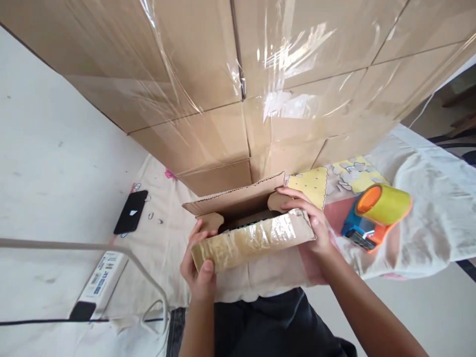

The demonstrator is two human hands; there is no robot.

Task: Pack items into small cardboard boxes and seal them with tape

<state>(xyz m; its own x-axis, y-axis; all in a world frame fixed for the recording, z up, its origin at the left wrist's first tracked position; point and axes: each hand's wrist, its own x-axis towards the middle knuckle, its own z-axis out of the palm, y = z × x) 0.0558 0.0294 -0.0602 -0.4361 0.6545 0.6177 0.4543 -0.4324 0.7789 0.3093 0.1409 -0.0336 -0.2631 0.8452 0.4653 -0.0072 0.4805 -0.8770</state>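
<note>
Between my hands is a small cardboard box [245, 244] with shiny tape along its near side. Its long lid flap stands raised at the back, and two rounded side flaps show at the ends. Inside it is dark, and what lies there is mostly hidden. My left hand [199, 265] grips the left end, thumb on the taped front and fingers at the left side flap. At the right end my right hand [310, 218] holds the box, fingers reaching over the right side flap and thumb near the front corner.
A tall stack of cardboard cartons [208, 134] wrapped in clear film rises behind. To the right lies a tape dispenser [364, 230] with a yellow tape roll [392, 206]. On the left are a black phone [131, 212], a white power strip [102, 280] and a pale cable [143, 272].
</note>
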